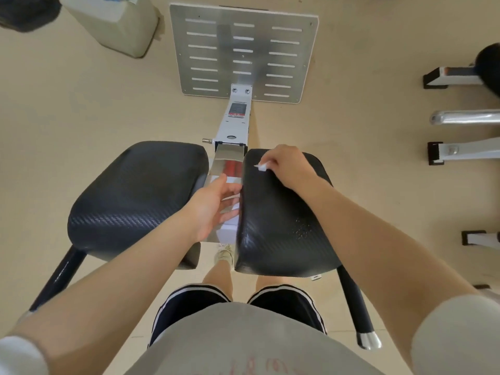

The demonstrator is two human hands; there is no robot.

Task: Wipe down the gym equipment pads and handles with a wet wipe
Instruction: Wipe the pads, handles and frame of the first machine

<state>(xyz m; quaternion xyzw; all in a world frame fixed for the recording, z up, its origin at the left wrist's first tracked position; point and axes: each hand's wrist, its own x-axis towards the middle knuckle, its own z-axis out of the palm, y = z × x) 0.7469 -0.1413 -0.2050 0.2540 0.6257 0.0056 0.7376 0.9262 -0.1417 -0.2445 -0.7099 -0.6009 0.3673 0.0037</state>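
Left hand point(213, 204) relaxed, fingers apart; right hand point(286, 165) pinching wipe point(262, 167) on right pad point(281, 220).

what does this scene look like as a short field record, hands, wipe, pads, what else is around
right hand: right hand grips a small crumpled white wet wipe on the far end of the black textured right pad
left hand: left hand, fingers straight, at the gap between the pads, holds nothing
left pad: black textured left pad, untouched by either hand
right pad surface: speckled droplets near its middle
beyond pads: slotted silver metal footplate on the white frame beam
floor: beige floor
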